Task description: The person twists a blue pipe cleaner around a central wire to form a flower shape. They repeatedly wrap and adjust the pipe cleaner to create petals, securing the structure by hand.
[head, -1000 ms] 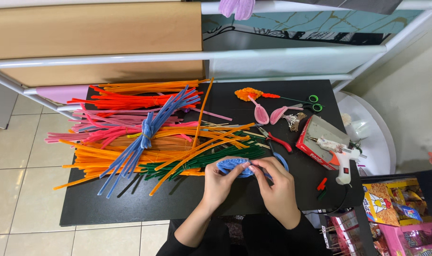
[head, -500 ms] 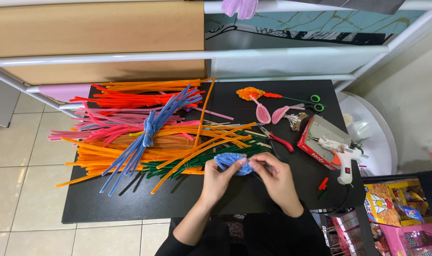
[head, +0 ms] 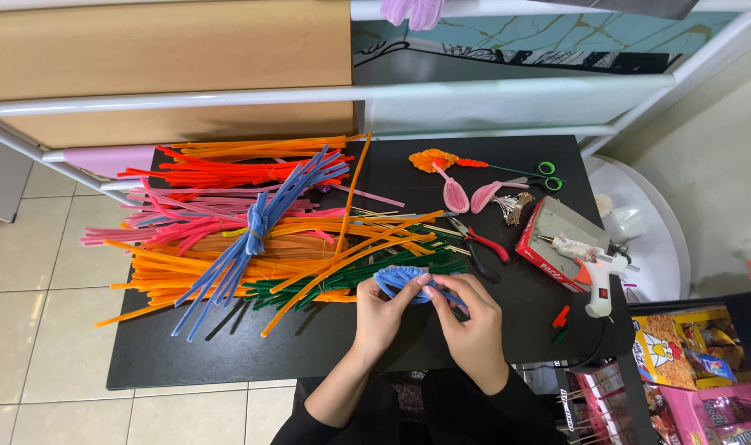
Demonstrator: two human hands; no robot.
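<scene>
While both hands are working together over the near edge of the black tabletop (head: 227,354), the left hand (head: 384,317) and right hand (head: 470,321) are pinching a looped blue pipe cleaner (head: 404,278) between fingertips — both are gripping it, not lying slack. Just beyond the blue loop, a big heap of orange, green, pink and red pipe cleaners (head: 252,231) is spreading out to its left. To the loop's right, red-handled pliers (head: 478,243) are lying near, and farther right a white glue gun (head: 598,276) is resting against a red box (head: 549,239).
</scene>
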